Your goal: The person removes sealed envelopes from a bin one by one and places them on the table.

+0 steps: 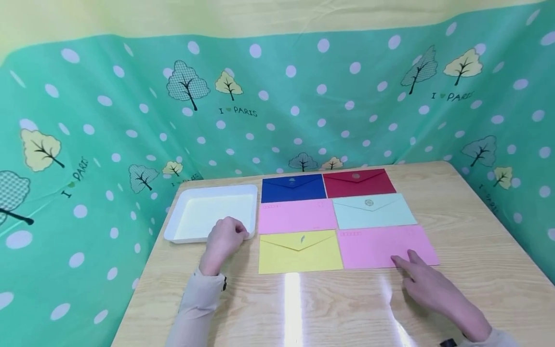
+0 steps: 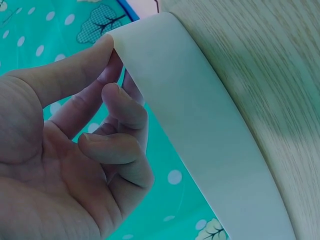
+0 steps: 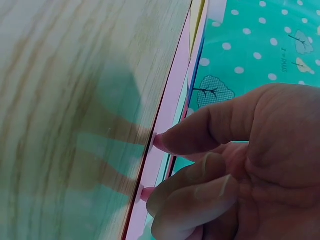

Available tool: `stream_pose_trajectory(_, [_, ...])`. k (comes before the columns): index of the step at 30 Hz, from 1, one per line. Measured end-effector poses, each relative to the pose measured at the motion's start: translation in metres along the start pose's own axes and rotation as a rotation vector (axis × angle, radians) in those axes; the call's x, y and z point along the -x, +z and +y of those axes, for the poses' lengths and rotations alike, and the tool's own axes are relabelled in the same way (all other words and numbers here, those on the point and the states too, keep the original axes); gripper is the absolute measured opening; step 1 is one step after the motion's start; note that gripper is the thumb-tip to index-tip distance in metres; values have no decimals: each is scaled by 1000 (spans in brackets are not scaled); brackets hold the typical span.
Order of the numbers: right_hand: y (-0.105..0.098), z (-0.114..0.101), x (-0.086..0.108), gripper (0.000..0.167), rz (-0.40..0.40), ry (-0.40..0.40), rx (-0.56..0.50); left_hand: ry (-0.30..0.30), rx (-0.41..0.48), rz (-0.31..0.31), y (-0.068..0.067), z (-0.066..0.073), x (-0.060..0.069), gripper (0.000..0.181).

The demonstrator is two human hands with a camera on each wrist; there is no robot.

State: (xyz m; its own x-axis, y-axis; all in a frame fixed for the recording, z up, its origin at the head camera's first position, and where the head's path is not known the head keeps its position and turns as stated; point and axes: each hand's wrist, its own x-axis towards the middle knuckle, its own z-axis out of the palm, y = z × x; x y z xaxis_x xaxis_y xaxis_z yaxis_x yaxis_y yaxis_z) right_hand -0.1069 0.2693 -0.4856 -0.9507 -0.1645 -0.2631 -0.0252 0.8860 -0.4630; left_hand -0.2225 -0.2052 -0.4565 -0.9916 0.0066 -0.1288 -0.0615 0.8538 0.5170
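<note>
Thumb and forefinger of my left hand (image 1: 224, 241) pinch the rim of a shallow white tray (image 1: 217, 208) at its near right corner. In the left wrist view the tray's side wall (image 2: 175, 105) shows close up, with the other fingers loosely bent beside it. My right hand (image 1: 429, 285) touches the near edge of a pink envelope (image 1: 368, 248) with the thumb and a fingertip spread apart. Seen from the right wrist, that pink envelope (image 3: 172, 95) lies flat and the remaining fingers bend beneath the palm.
Left of it lies a yellow envelope (image 1: 299, 258). Behind are another pink envelope (image 1: 297, 217), a pale mint envelope (image 1: 377, 217), a blue envelope (image 1: 292, 192) and a red envelope (image 1: 360, 185). They sit edge to edge on the wooden table (image 1: 347, 308). A dotted green curtain (image 1: 277, 120) encloses it.
</note>
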Motion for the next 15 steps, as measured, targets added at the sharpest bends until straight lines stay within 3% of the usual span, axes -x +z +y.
stream_pose_trajectory(7, [-2, -2, 4, 54, 14, -8, 4, 43, 23, 30, -3, 2, 1, 9])
stream_pose_trajectory(15, [-29, -3, 5, 48, 108, -61, -27, 260, 102, 200, -3, 8, 1, 22])
